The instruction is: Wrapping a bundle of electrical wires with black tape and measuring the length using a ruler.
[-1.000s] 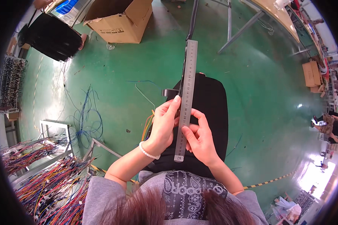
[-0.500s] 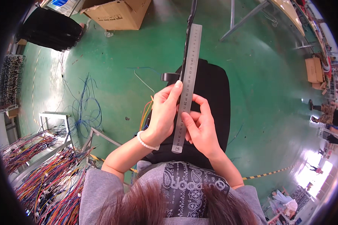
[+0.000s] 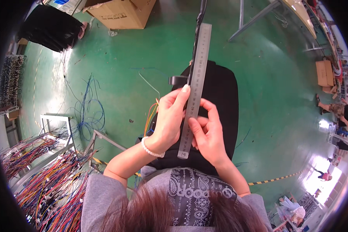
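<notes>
A long grey ruler (image 3: 199, 73) slants up and away in front of me, pinched between the thumb and fingers of my right hand (image 3: 208, 135). Along its left edge runs a black tape-wrapped cable (image 3: 193, 58), gripped by my left hand (image 3: 169, 120) with the thumb pressed on it. Just beyond that thumb, a roll of black tape (image 3: 177, 80) sticks out to the left of the cable. Yellow and orange wires (image 3: 149, 118) show beside my left wrist; whether they join the cable is hidden behind the hand.
A black chair (image 3: 222, 96) stands under my hands. Bundles of coloured wires (image 3: 54, 189) lie on a metal frame (image 3: 71, 131) at lower left. Loose blue wires (image 3: 91, 108) lie on the green floor. A cardboard box (image 3: 123, 15) and a person in black (image 3: 50, 29) are at far left.
The ruler and cable have shifted slightly right, most at their far ends. The tape roll has moved a little right with them. Both hands keep their grip.
</notes>
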### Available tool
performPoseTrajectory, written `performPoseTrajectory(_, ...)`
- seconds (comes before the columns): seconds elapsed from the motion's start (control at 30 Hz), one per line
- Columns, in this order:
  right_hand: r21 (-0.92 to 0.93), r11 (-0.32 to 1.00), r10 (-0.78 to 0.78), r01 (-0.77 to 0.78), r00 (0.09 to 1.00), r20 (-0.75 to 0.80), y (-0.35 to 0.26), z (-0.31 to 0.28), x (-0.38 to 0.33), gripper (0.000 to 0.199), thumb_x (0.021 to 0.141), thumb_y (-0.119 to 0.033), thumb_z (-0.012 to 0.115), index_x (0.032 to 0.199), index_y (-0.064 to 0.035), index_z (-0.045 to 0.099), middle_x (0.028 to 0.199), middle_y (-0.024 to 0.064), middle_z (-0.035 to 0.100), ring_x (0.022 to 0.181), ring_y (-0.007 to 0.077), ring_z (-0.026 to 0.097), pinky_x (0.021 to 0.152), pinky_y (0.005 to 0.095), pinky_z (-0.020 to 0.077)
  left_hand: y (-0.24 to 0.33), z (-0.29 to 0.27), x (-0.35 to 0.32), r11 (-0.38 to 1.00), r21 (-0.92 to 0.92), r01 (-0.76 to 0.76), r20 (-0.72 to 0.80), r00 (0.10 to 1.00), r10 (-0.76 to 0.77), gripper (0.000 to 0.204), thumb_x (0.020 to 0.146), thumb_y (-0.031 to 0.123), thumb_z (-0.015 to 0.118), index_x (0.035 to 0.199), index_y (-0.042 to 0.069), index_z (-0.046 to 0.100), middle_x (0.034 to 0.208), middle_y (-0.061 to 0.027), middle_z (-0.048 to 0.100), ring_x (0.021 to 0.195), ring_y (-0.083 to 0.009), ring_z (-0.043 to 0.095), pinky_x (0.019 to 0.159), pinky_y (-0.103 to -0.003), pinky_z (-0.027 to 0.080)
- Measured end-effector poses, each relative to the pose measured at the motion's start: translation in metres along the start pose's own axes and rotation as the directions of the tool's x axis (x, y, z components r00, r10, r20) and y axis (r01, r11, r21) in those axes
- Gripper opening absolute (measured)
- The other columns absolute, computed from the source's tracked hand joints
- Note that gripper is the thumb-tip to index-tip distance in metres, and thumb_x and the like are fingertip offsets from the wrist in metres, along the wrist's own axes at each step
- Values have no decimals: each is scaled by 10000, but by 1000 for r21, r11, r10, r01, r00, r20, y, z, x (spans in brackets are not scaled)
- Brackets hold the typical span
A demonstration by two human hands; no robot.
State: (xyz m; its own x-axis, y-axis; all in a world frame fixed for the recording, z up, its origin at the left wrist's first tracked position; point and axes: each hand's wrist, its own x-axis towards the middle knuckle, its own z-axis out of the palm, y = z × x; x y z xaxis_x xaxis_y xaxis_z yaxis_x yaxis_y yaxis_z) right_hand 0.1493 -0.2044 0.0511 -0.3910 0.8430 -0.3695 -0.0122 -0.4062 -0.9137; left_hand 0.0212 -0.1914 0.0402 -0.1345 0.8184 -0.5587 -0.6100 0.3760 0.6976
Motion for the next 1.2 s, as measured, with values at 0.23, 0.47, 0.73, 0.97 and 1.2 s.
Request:
performPoseTrajectory(0.23, -12, 1000, -4, 4, 1000, 11, 5, -1, 0, 414, 986, -100, 526, 1345, -60, 325, 750, 13, 623, 502, 35, 472, 438, 186, 349, -2, -4, 0, 1000, -9, -1, 42, 999, 2, 298, 1004, 285, 511, 912, 29, 636, 777, -8, 648, 597, -35, 520, 522, -205, 428)
performPoseTrajectory(0.47, 15, 1000, -28, 27, 999, 16, 5, -1, 3, 410, 986, -101, 528, 1340, -58, 326, 751, 12, 624, 501, 32, 467, 436, 184, 341, 4, 6, -3, 1000, -19, -13, -16, 1000, 12, 314, 1002, 287, 523, 800, 66, 618, 654, 57, 548, 523, 0, 358, 468, -185, 304)
performPoseTrajectory(0.73, 95, 995, 40, -40, 999, 9, -1, 0, 0, 387, 984, -99, 523, 1324, -53, 344, 699, 6, 602, 453, 27, 444, 396, 186, 311, -2, 7, -4, 999, -5, -36, -30, 999, 36, 295, 1000, 275, 529, 824, 61, 629, 674, 58, 556, 535, 0, 370, 473, -182, 309)
performPoseTrajectory(0.97, 97, 994, 47, -45, 999, -19, 2, 2, 5, 388, 983, -92, 514, 1328, -42, 345, 716, 10, 628, 446, 17, 441, 378, 183, 286, -1, 1, 1, 1000, -6, 16, 9, 1000, -16, 278, 1002, 265, 517, 881, 52, 648, 653, 76, 498, 532, 0, 364, 467, -175, 293)
performPoseTrajectory(1.2, 59, 997, 44, -42, 999, -31, -2, 8, 3, 387, 988, -101, 511, 1329, -34, 342, 742, 24, 650, 451, 10, 448, 376, 178, 276, 2, 0, -5, 1000, -7, 29, -19, 999, -29, 261, 992, 266, 539, 896, 54, 657, 645, 81, 492, 532, 2, 360, 471, -172, 291)
